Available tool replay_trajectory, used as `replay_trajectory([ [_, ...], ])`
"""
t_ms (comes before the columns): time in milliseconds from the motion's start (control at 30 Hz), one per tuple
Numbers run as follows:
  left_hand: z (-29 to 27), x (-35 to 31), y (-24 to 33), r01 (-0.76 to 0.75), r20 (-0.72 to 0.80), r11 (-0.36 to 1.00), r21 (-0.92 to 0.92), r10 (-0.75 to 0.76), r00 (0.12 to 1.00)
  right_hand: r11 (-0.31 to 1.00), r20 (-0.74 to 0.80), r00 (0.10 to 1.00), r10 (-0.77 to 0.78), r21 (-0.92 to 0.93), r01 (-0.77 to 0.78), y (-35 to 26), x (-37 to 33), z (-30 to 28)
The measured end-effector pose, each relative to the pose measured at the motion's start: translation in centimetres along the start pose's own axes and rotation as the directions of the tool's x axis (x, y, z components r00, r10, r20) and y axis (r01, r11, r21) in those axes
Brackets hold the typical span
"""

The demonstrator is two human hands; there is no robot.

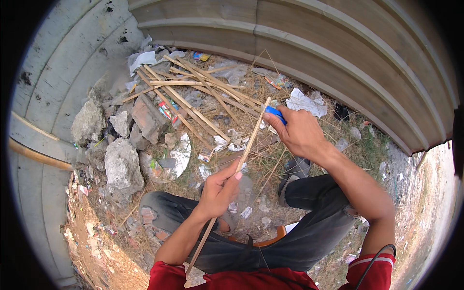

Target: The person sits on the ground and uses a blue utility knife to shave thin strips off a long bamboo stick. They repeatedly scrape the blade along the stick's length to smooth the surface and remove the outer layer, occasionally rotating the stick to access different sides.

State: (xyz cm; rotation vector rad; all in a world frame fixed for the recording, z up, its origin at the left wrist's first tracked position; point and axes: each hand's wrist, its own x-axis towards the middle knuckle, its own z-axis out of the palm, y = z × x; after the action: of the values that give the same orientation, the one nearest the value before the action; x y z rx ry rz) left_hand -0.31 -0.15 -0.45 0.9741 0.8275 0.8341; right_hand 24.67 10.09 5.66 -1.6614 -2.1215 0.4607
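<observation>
My left hand (217, 193) is closed around a long, pale bamboo strip (252, 137). The strip runs at a slant from beside my left forearm up to its far end, close to the blue tool. My right hand (303, 133) grips a blue-handled utility knife (276, 115), whose front end meets the strip near its far tip. The blade itself is too small to make out. Beyond both hands, a loose pile of similar bamboo strips (193, 83) lies crisscrossed on the ground.
Grey rocks (123, 164) are heaped at the left, beside a pale metal sheet wall (53, 87). A brown corrugated sheet (309, 34) closes off the far side. Dry grass, plastic wrappers and a white crumpled sheet (307, 101) litter the ground. An orange seat (273, 237) shows between my legs.
</observation>
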Motion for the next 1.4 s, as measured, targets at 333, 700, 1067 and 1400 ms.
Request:
replay_trajectory([
  [333,-0.3,0.6,0.3,-0.013,0.079,0.986,-0.165,0.027,0.997,0.985,0.087,0.996,0.036,0.167,-0.050,-0.7,-2.2,-2.8],
  [700,0.2,0.6,1.2,0.135,0.133,0.954,-0.267,-0.103,0.986,0.997,0.014,0.998,-0.058,-0.042,0.058,-0.8,-1.2,0.2],
  [1067,-0.2,0.4,0.8,0.109,0.170,0.962,-0.251,-0.067,0.983,0.985,0.095,0.995,0.000,0.170,-0.016,-1.4,-2.5,-2.7],
  [1400,0.0,0.3,1.5,0.172,0.124,0.922,-0.347,-0.137,0.983,0.998,0.094,0.994,-0.053,-0.039,0.057,-2.0,-1.6,-0.8],
])
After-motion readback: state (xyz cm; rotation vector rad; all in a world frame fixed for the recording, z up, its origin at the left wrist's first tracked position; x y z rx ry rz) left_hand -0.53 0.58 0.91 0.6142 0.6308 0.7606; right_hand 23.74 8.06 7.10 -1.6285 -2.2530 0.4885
